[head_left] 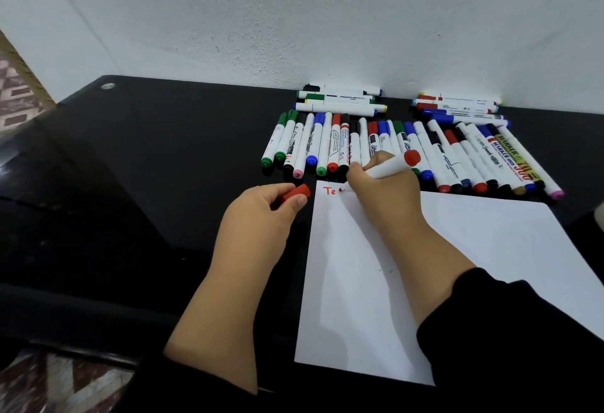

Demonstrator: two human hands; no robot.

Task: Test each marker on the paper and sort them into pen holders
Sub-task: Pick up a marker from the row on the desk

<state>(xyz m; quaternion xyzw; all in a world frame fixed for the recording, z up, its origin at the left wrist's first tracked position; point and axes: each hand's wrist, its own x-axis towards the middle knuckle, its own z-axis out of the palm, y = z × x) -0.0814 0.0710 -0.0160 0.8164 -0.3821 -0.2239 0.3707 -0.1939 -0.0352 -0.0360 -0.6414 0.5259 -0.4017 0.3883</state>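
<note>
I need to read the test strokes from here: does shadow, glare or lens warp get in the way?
Head view: the right hand casts a soft shadow over the paper and hides the marker tip; red writing reads clearly. Glare only at the black table left edge. Wide-angle lens bends edges; the centre is sharp.

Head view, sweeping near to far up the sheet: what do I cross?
White paper → red lettering → right hand holding the red marker → row of markers → stacked markers by the wall.
</note>
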